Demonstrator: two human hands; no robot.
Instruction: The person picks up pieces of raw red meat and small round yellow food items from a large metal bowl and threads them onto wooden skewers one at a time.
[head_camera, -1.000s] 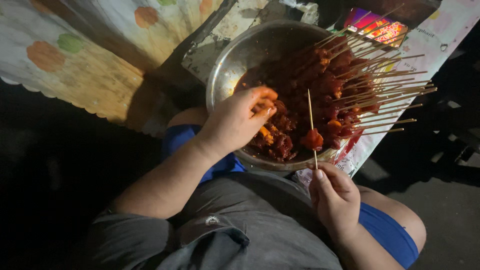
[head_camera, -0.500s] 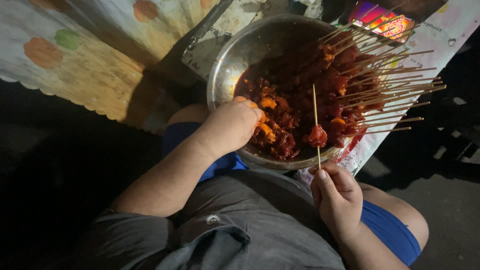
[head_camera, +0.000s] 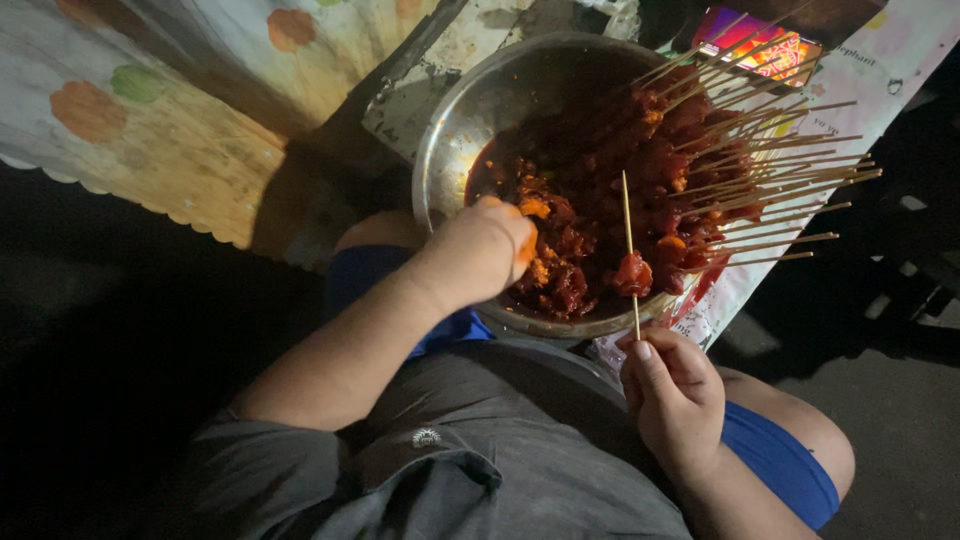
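Down goes the left hand, deeper among the loose red meat chunks than half a second ago, fingers now curled under and coated in orange marinade. How far those fingers are apart, or whether a piece is already caught between them, cannot be told from up here: the back of the hand covers them. The right hand barely shifts from its earlier spot; it sits just off the near rim of the metal bowl, thumb and fingers pinched tight round the bottom end of a thin bamboo skewer. That stick stands almost upright, and one red piece of meat is threaded low on it, right above the near rim. Across the far right side of the bowl lies a heap of finished skewers, their meat ends resting in the bowl and their bare ends fanning out over the right rim. Under the bowl, a grey board shows at the left rim, a printed sheet spreads away to the right, and a pale cloth with coloured spots hangs on the far left. Blue shorts and a grey shirt fill the near edge of view.
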